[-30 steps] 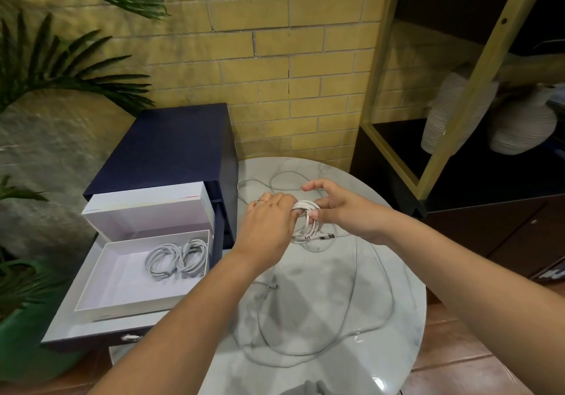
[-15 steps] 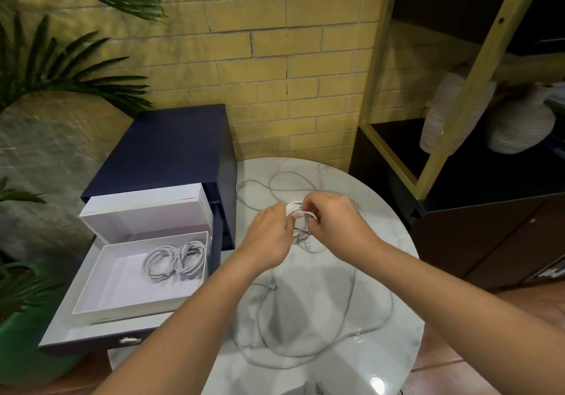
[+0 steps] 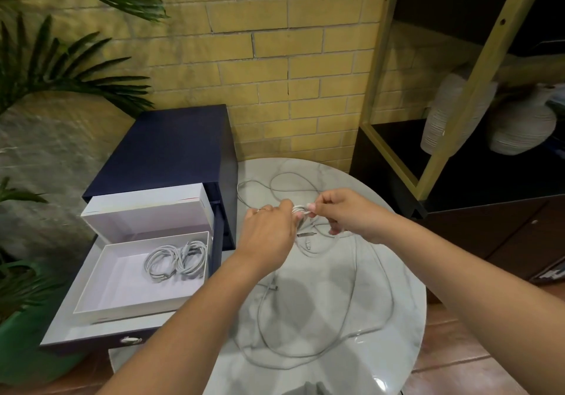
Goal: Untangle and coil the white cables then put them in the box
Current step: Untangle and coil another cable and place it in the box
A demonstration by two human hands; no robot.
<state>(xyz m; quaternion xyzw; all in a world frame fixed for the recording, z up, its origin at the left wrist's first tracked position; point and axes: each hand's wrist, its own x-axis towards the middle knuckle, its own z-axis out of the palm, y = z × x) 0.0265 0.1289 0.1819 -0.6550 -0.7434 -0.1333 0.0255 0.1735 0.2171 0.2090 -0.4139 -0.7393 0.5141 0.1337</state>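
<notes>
Both hands meet above the table, left hand (image 3: 269, 226) and right hand (image 3: 345, 211) each in a pinching grip on the coiled cable (image 3: 301, 211)

Lots of white here: white cables (image 3: 301, 211), white box (image 3: 122, 287), and a white worktop (image 3: 305, 303) with grey marble veins. Cabinet (image 3: 171, 150) is navy. Mustard-yellow brick wall (image 3: 275, 58), green palm leaves (image 3: 61, 67), ribbed off-white vases (image 3: 519, 125), black shelf (image 3: 489, 174) with a gold frame (image 3: 454, 119), and a reddish-brown floor (image 3: 458, 364).

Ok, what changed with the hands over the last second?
The fingers of the right hand, stretched out over the coil a second ago, have curled and now pinch it. The left hand still holds its other side. The two coiled cables in the box and the loose cable on the table stayed put.
</notes>
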